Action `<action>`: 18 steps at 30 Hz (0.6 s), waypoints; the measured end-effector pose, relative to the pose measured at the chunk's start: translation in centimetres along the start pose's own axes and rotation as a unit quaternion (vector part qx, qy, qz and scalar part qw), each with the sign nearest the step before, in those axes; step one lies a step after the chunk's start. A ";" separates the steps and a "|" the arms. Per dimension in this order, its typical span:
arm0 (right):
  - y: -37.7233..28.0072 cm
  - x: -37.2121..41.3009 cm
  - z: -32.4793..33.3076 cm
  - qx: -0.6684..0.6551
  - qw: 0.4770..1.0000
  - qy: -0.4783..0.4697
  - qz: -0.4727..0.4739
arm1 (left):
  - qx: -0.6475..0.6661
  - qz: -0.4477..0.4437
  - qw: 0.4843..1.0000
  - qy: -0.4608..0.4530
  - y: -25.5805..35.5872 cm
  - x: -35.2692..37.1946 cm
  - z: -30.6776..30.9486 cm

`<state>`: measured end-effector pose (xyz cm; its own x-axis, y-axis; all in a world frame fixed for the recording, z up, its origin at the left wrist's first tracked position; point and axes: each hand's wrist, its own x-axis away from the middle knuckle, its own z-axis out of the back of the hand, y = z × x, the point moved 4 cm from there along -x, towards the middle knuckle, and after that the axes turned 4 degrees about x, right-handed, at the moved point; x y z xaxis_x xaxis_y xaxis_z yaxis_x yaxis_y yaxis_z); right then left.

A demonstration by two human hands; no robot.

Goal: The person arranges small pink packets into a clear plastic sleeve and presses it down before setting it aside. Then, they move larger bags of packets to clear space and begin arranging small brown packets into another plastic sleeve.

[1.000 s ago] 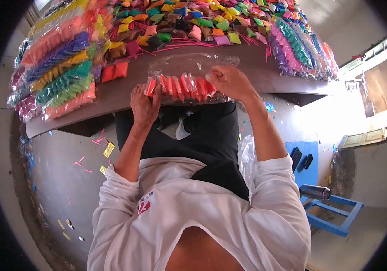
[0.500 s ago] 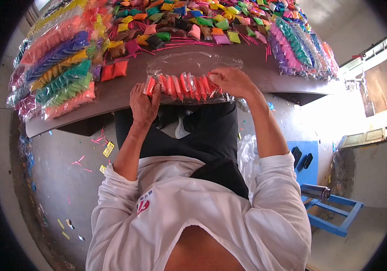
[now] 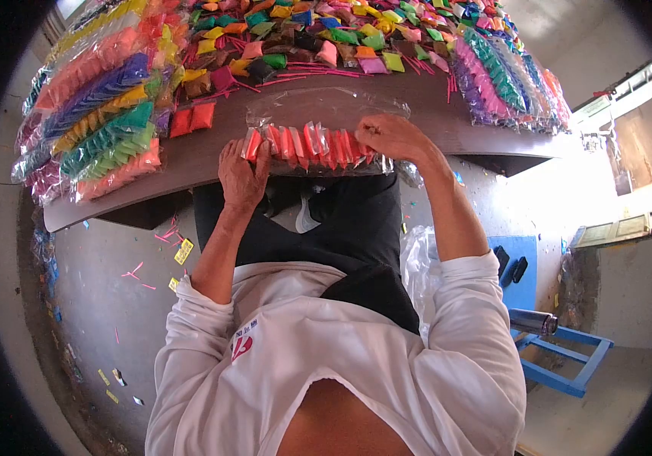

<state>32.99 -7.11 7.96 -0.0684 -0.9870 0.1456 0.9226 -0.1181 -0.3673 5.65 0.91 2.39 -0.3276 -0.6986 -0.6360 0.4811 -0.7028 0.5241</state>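
A row of small red packets stands on edge inside a clear plastic bag at the table's near edge. My left hand grips the left end of the row, its thumb and fingers closed round the end packet. At the opposite end is my right hand, fingers curled together just beside the last packets and the bag's edge. What its fingertips pinch, if anything, is hidden. Two loose red packets lie on the table left of the bag.
Bagged rows of coloured packets are piled at the left of the brown table, more bags at the right. Many loose packets and pink strips cover the back. A blue stool stands on the floor at right.
My right hand has shifted slightly right and away from the end of the red row, its fingers curling in. My left hand and the packets stay about where they were.
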 end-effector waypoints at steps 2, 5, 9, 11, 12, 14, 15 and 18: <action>0.3 0.2 0.2 -0.057 0.998 -0.027 -0.007 | -0.010 -0.008 1.000 0.011 0.1 0.0 0.0; 0.6 -0.1 0.2 -0.048 0.998 -0.039 0.021 | 0.010 0.003 1.000 -0.018 0.0 -0.2 0.1; 0.1 0.0 -0.5 0.007 0.998 -0.039 0.044 | 0.007 0.015 1.000 -0.022 0.2 -0.2 0.2; 0.2 0.3 -0.1 -0.030 0.999 -0.024 0.006 | 0.003 0.014 1.000 -0.017 -0.2 0.0 0.0; 0.3 0.4 0.1 -0.049 0.999 -0.016 -0.013 | 0.002 0.017 1.000 -0.017 -0.3 0.0 -0.1; 0.9 0.6 0.9 -0.103 0.994 0.023 -0.042 | 0.002 0.023 1.000 -0.018 -0.3 0.0 -0.1; 1.0 0.8 1.3 -0.131 0.989 0.042 -0.057 | 0.008 0.023 0.999 -0.023 -0.3 0.1 -0.2; 0.2 2.7 3.9 -0.063 0.963 0.262 -0.033 | 0.023 0.023 0.999 -0.032 -0.2 0.0 0.0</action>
<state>34.43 -9.38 11.84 -0.3383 -0.8928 -0.2974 0.8579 -0.1628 -0.4873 5.55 1.08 2.32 -0.3581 -0.7362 -0.5742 0.4598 -0.6743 0.5778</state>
